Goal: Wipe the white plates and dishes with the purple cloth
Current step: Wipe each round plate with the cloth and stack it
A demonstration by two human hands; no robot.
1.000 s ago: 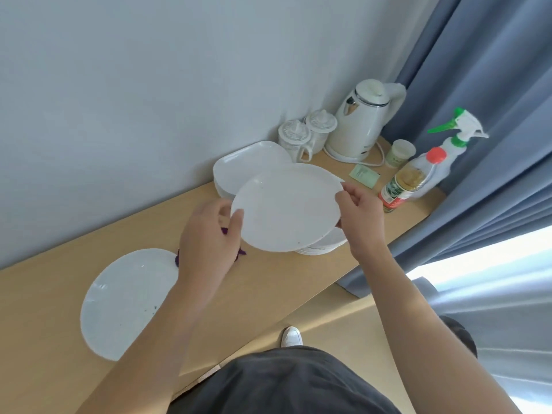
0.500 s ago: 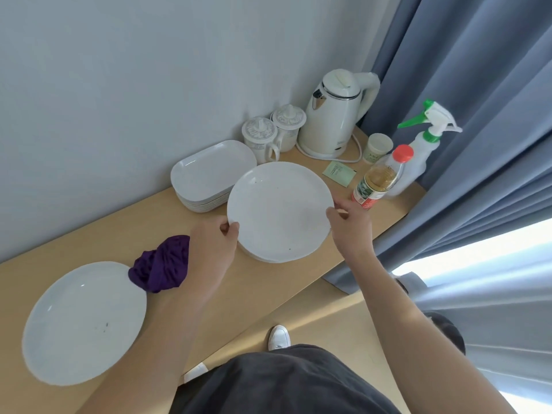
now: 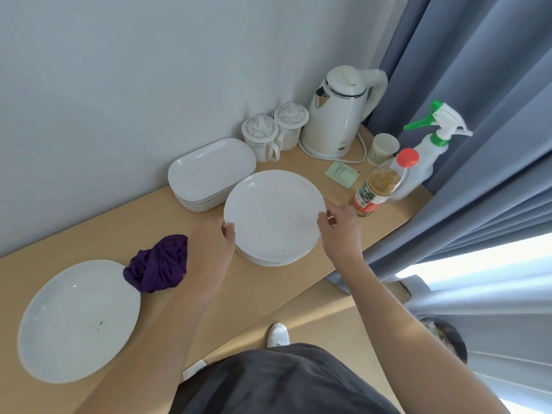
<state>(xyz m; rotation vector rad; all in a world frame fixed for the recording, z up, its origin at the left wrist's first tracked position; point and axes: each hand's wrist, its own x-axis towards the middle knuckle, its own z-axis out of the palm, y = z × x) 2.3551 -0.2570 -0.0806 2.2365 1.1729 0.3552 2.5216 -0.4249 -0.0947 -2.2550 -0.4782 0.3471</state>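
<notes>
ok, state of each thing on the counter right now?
top plate, atop the round stack, specked, rim pinched by left hand and right hand
purple cloth, bunched beside the left hand
lone plate, flat, dark specks
rectangular dishes, stacked, untouched
kettle, lid shut
lidded cups, lids on
bottle, upright, capped
spray bottle, upright

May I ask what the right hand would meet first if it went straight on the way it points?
The right hand grips the top round plate by its rim, so that plate comes first; beyond it, probably the rectangular dishes.
</notes>
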